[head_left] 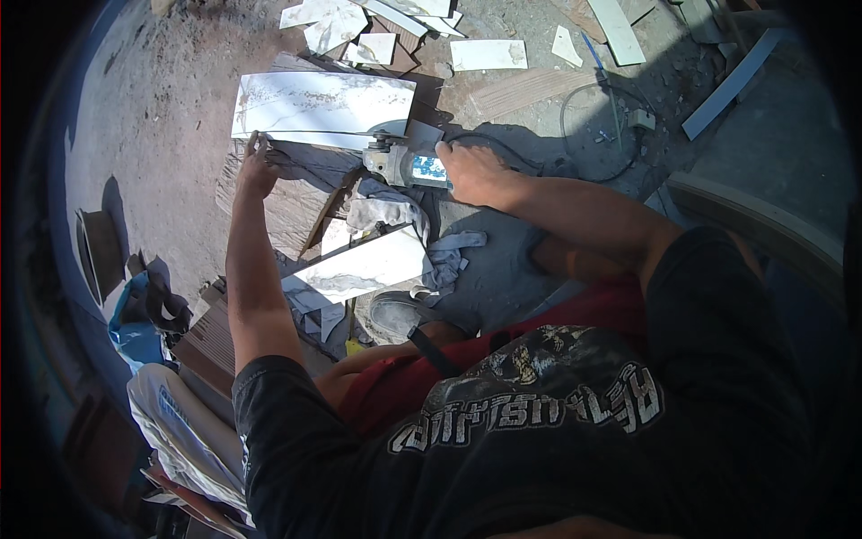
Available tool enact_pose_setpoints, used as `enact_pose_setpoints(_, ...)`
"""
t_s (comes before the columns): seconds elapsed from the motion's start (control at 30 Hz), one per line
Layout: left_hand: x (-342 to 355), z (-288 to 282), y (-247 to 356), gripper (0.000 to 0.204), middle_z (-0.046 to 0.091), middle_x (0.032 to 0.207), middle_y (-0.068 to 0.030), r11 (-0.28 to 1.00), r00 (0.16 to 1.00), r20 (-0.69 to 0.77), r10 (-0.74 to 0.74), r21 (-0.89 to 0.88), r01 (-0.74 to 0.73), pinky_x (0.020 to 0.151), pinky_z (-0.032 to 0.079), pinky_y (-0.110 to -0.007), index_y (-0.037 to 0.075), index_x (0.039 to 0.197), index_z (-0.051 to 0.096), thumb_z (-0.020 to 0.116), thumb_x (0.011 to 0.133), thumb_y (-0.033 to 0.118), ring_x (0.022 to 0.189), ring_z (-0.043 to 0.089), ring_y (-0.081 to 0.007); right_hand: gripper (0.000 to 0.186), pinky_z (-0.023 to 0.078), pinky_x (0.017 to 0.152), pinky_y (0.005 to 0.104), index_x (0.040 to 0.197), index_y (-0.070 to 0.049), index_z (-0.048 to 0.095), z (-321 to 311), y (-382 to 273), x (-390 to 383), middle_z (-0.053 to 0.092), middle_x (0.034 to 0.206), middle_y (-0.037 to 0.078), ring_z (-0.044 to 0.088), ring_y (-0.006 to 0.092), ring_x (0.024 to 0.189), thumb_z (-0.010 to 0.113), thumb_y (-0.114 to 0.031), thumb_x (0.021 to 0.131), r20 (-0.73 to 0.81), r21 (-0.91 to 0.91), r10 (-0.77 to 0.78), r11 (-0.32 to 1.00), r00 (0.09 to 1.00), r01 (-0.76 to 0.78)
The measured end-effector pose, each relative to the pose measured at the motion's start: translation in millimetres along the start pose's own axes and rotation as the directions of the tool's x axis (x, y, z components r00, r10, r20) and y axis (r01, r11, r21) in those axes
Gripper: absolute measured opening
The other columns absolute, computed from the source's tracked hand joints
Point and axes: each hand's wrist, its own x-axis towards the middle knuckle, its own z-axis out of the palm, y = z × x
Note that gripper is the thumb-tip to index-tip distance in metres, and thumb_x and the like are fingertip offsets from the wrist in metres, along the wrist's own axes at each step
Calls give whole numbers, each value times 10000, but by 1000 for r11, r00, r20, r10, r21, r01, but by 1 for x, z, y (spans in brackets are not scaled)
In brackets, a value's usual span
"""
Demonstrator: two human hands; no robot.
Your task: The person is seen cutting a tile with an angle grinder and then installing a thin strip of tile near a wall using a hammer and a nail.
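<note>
White tile (pixel 314 103): lies just beyond both hands, its left near corner at the left hand; a thin dark line runs along its near side.
Left hand (pixel 256 171): fingertips on the tile's near edge; whether they pinch it or only press, I cannot tell.
Right hand (pixel 471 171): fingers wrapped around the body of the angle grinder.
Angle grinder (pixel 395 166): between the hands, its disc at the tile's right near edge.
Boards (pixel 278 202): beneath the tile and just nearer than the left hand.
Grey cloth (pixel 400 213): crumpled below the grinder, between the hands.
Second tile (pixel 382 263): white with grey veins, nearer the body than either hand.
White sack (pixel 180 422): left of the left arm, near the elbow; contents hidden.
Blue bag (pixel 128 316): left of the left forearm, dark crumpled material against it; inside unreadable.
Bucket-like container (pixel 101 251): well left of the left hand; contents unclear.
Tile offcuts (pixel 332 31): piled beyond both hands, farthest away.
</note>
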Motion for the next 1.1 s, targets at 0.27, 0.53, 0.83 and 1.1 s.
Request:
enact_pose_setpoints(0.27,0,1,0,843,217,1609,-49,1000,1000,6,-11,6,11,1045,463,-390,90,1511,330,670,744,172,1361,430,-270,530,501,911,512,1212,29,465,-1,-4,2,600,1142,262,616,446,1059,707,-80,753,2,13,-1,1000,1000,1)
enact_pose_setpoints(0.53,0,0,-2,868,220,1607,-55,1000,1000,-8,-8,-20,8,1042,465,-394,98,1513,330,703,733,185,1351,443,-266,552,501,908,512,1209,28,457,0,-2,1,605,1133,260,626,442,1036,729,-108,748,-2,3,-4,1000,1000,4)
enact_pose_setpoints(0.83,-1,-2,3,843,203,1611,-44,999,999,12,-31,-15,31,1047,461,-389,94,1516,320,677,756,170,1344,452,-265,543,500,913,505,1195,12,462,2,2,0,609,1118,251,626,430,1042,737,-144,753,-10,-12,-5,1000,1000,5)
enact_pose_setpoints(1.1,-8,-7,13,821,219,1604,-53,996,995,43,-87,-14,88,1070,440,-362,91,1513,323,654,764,133,1356,432,-251,590,491,929,499,1226,10,438,-33,9,-30,599,1159,232,611,422,1075,732,-193,755,35,-81,14,997,999,-11)
